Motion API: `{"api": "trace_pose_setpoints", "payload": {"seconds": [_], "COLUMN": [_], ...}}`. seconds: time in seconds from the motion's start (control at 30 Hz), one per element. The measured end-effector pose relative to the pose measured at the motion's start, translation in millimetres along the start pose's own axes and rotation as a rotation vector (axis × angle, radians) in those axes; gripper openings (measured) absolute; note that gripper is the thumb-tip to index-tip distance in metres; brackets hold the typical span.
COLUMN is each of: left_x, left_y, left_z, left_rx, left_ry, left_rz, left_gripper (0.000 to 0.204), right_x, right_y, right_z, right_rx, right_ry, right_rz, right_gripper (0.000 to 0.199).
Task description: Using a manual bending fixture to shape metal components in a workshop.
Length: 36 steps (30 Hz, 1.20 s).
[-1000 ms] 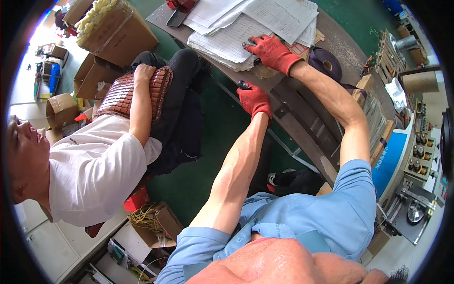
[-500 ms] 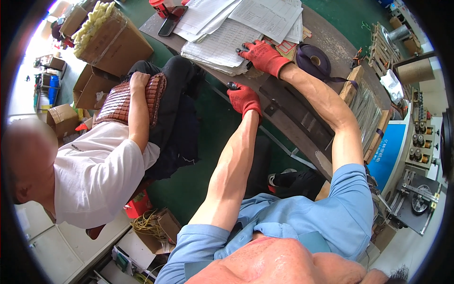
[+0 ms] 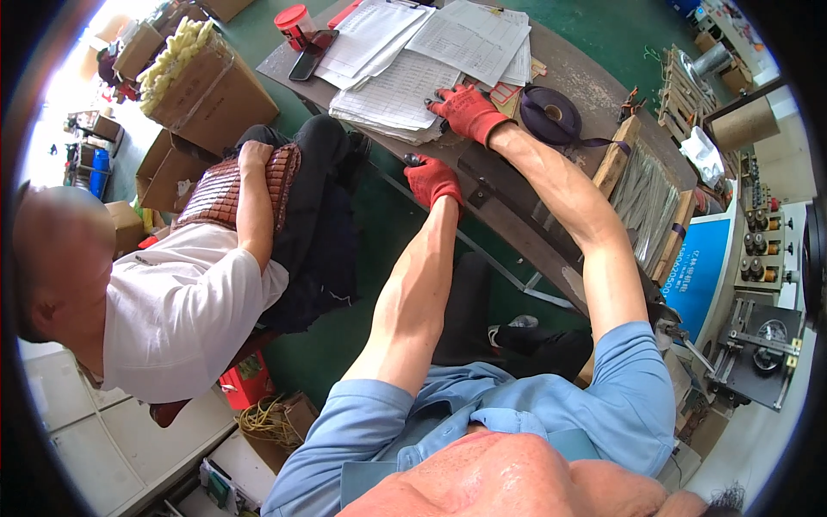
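Both of my hands wear red gloves with dark fingertips. My right hand [image 3: 469, 114] rests at the right edge of a thick stack of printed sheets [image 3: 392, 90] on the brown table [image 3: 594, 82], its fingers stretched out over the paper. Just in front of the table's near edge, below the stack, is my left hand [image 3: 433, 181]. Its fingers are curled closed, and whatever may lie inside them is hidden. A roll of dark purple strap [image 3: 527, 110] lies beside my right wrist, its loose end trailing to the right.
A seated person [image 3: 189, 319] is close on my left. On the table are a phone [image 3: 314, 55], a red-lidded jar [image 3: 295, 24] and a bundle of thin grey strips [image 3: 648, 202] between wooden bars. Cardboard boxes [image 3: 207, 99] stand at the far left, machinery [image 3: 758, 349] at the right.
The view has shifted and turned slightly. My hands keep nearly the same places, the right on the stack and the left closed by the table edge.
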<state>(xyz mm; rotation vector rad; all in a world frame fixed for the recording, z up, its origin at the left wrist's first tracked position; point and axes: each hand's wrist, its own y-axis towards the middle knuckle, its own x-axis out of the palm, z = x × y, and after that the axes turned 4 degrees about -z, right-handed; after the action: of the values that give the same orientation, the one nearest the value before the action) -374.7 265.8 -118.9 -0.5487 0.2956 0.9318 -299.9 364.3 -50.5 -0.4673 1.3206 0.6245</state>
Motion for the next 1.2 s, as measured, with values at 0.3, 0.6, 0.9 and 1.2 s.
{"api": "trace_pose_setpoints", "payload": {"seconds": [0.3,0.6,0.9,1.2], "left_x": [2.1,12.2,8.6,6.8], "left_y": [8.7,16.5,-3.3,4.0], "left_z": [-9.6,-7.8,-7.3,-1.4], "left_rx": [-0.021,-0.013,0.006,-0.012], "left_ry": [0.025,-0.015,-0.082,-0.116], "left_rz": [0.017,0.036,-0.051,0.095], "left_gripper": [0.048,0.048,0.053,0.053], "right_x": [-53.0,-63.2,36.2,141.3], "right_y": [-132.7,-408.6,-672.8,-761.7], "right_z": [-41.5,-174.6,-307.3,-327.6], "right_rx": [0.083,0.434,1.516,1.831], "right_ry": [0.283,0.395,0.718,0.945], "right_rz": [0.304,0.445,0.639,0.69], "right_gripper": [0.033,0.04,0.026,0.028]}}
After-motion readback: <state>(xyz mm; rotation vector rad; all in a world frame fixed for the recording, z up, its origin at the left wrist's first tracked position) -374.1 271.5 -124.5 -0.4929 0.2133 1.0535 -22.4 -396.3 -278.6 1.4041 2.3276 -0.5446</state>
